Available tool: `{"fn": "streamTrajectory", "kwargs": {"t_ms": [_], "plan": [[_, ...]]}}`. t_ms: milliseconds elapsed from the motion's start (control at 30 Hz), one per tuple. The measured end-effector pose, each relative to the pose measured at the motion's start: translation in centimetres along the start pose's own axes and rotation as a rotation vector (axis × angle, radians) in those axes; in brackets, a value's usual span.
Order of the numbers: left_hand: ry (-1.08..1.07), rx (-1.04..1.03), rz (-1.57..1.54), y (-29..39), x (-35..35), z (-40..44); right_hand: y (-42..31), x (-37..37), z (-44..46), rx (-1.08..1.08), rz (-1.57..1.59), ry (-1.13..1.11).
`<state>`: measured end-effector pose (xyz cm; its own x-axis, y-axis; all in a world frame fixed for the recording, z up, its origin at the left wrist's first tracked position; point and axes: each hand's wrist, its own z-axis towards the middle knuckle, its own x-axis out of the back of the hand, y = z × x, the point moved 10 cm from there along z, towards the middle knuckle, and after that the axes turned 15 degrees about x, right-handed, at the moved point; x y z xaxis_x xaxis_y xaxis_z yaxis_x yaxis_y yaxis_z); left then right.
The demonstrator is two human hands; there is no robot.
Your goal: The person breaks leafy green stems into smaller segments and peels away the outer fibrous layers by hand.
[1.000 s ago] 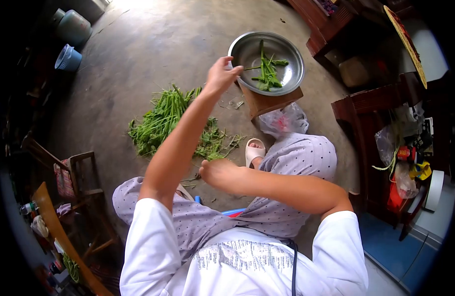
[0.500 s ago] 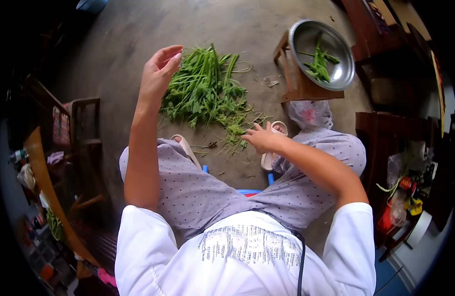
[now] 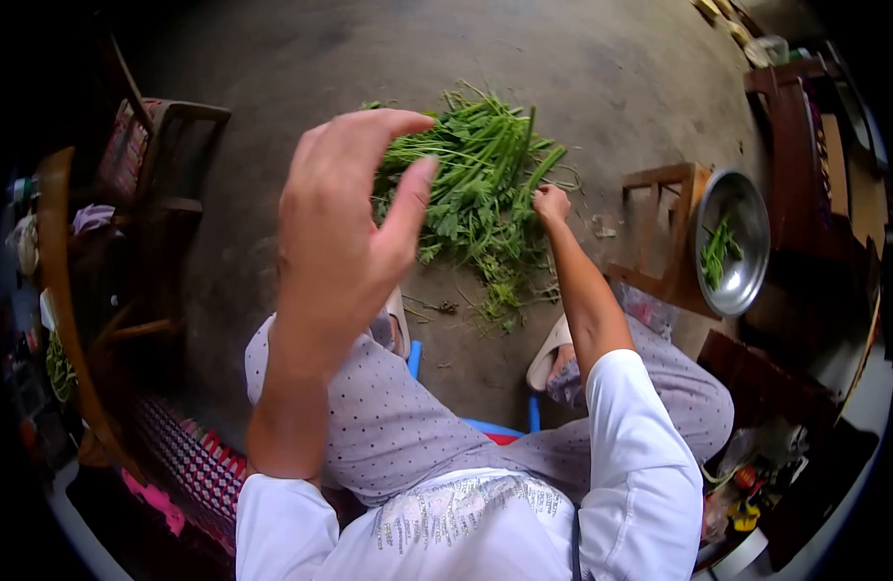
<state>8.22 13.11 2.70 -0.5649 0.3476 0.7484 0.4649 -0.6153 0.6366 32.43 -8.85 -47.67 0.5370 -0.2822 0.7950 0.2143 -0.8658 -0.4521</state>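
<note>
We note that, since the earlier frame, the right hand (image 3: 551, 201) has moved from beside the cream sandal (image 3: 547, 360) to the right edge of the loose heap of leafy green stalks (image 3: 476, 174) on the grey floor (image 3: 253, 145); the left hand (image 3: 340, 208) appears larger, half open and holding nothing; the right is curled, and we cannot tell whether it grips a stalk; we find cut greens (image 3: 720, 254) in the round silver metal basin (image 3: 754, 254).

At left, a chair (image 3: 148, 145) stands near a lilac cloth (image 3: 93, 217); lower, a checked cloth (image 3: 190, 455) (a pink item (image 3: 156, 504) beside it). Lower right, 1 yellow item (image 3: 745, 516).
</note>
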Motion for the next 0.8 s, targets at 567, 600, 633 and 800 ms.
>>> {"fn": "streamTrajectory", "kwargs": {"t_ms": [567,600,633,800], "plan": [[-0.068,0.045,-0.083,1.3,-1.7,1.6,-7.6,7.6,-1.3,0.313,0.638,-0.048],[-0.083,0.055,-0.104,1.2,-2.1,1.6,-10.4,9.8,-3.3,0.381,0.755,-0.105],[-0.078,0.039,-0.085,1.3,-2.4,1.4,-12.3,12.6,-5.4,0.388,0.748,-0.086],[-0.197,0.058,-0.28,3.3,-4.7,0.4,-24.4,25.3,-18.7,0.805,0.605,-0.055]]}}
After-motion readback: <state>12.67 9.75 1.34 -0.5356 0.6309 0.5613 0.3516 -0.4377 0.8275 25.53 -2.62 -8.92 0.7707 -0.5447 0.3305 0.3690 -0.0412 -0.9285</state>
